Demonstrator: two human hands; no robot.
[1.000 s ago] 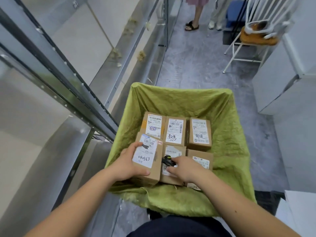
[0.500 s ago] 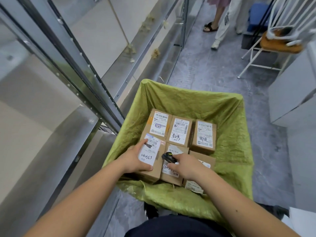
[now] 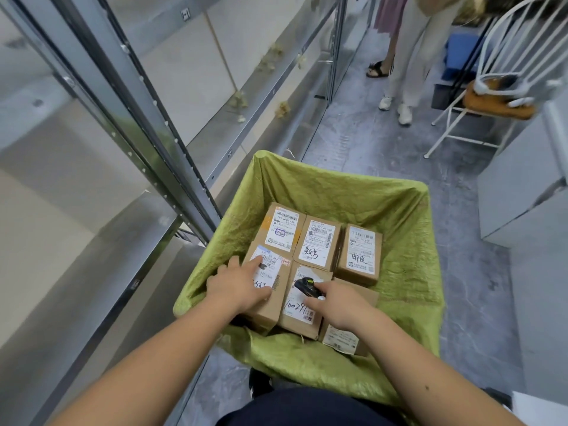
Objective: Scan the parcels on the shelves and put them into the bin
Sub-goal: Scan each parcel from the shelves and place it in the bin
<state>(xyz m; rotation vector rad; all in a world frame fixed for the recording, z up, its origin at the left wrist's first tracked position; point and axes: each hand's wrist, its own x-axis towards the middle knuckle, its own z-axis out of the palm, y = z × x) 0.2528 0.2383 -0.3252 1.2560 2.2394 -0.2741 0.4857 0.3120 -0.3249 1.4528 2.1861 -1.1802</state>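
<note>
Now the left hand (image 3: 238, 285) lies flat on the front-left parcel (image 3: 270, 281), its fingers (image 3: 246, 265) straight and pressing on the label, not curled round the box. The right hand (image 3: 335, 305) rests on the neighbouring parcel (image 3: 302, 305), with a small black scanner (image 3: 307, 287) at its forefinger; its fingers look loosely bent over the box top, and I cannot tell whether they grip anything. Both parcels sit inside the bin (image 3: 408, 241), which is lined with green sacking, alongside three more boxes in the back row (image 3: 319, 241) and another at the front right (image 3: 341, 338). The step in hand appears to be settling the front-left parcel into its place. To do it well, press it straight down and slide it snug against its neighbours, label upward, so the row stays level and leaves room for more. Mind the loose liner at the near edge, which could bunch under the box and tilt it. The metal shelves (image 3: 172, 124) stand just beside the bin on the left.
</note>
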